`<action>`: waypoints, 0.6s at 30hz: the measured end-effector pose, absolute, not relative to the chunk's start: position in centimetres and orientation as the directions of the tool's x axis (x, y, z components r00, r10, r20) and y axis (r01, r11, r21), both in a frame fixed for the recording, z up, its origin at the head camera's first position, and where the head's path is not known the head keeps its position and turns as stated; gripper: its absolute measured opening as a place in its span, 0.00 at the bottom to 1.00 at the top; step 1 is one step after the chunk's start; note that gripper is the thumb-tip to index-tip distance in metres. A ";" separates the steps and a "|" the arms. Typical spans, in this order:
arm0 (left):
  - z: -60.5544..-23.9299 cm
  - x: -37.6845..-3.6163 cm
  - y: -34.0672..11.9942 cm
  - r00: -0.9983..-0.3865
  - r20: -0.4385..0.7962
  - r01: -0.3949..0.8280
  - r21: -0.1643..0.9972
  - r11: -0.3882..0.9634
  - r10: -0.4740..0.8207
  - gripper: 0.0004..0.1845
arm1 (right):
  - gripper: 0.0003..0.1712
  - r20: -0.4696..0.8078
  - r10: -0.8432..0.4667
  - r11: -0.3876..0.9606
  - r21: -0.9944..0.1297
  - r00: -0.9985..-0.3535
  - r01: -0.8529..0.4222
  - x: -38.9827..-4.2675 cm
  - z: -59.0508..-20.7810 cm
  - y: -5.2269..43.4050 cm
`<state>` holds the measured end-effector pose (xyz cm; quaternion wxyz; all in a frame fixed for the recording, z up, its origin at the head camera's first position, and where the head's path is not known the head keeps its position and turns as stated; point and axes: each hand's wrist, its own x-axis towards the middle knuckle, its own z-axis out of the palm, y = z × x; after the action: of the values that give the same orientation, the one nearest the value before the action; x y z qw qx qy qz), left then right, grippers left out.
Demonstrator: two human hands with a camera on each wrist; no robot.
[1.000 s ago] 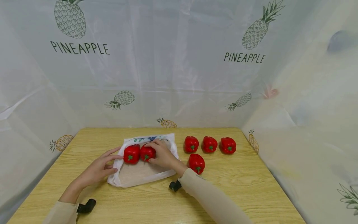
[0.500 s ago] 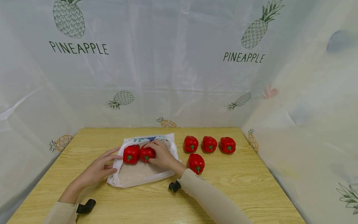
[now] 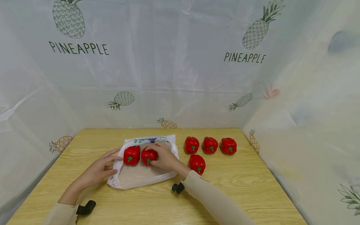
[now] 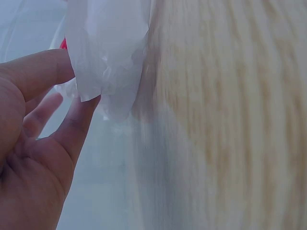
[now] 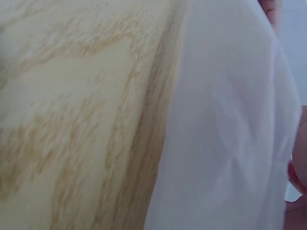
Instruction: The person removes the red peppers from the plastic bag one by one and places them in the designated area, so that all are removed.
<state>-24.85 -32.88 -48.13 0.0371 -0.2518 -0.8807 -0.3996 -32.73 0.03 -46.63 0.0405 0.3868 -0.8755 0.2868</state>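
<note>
Right hand (image 3: 164, 158) fingers curl around a pepper (image 3: 148, 156) inside the bag (image 3: 140, 179), frame centre; left hand (image 3: 99, 170) pinches the bag's edge.

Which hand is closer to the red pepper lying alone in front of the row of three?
Right. The right hand grips a bagged pepper just left of the lone red pepper; the left hand holds the white plastic bag's far edge.
</note>
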 end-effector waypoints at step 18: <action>-48.5 -25.0 -33.1 -0.850 0.307 0.513 0.664 0.543 0.428 0.26 | 0.29 0.268 -0.693 0.500 -0.489 -0.669 -0.715 -31.3 -44.6 1.7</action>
<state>-25.04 -33.14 -48.55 0.0540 -0.2682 -0.8768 -0.3954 -31.34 1.73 -44.60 0.0183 0.4065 -0.8658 0.2912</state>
